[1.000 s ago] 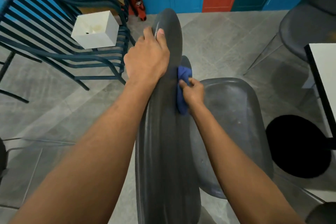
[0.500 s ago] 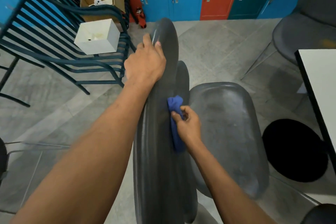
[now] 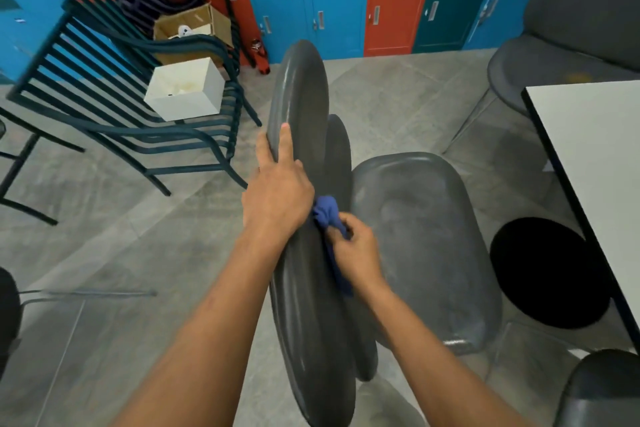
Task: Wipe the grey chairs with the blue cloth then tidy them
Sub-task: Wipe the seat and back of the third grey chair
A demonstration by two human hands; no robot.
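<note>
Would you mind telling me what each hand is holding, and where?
The right hand pinches the bunched blue cloth near its middle. The left hand rests on the top edge of the grey plastic chair back, fingers extended.

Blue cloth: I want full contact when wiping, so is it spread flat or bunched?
Bunched. The cloth is wadded in the right hand against the chair back.

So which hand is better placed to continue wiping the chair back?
The right hand: it already grips the blue cloth against the grey chair back. The left hand steadies that back.
</note>
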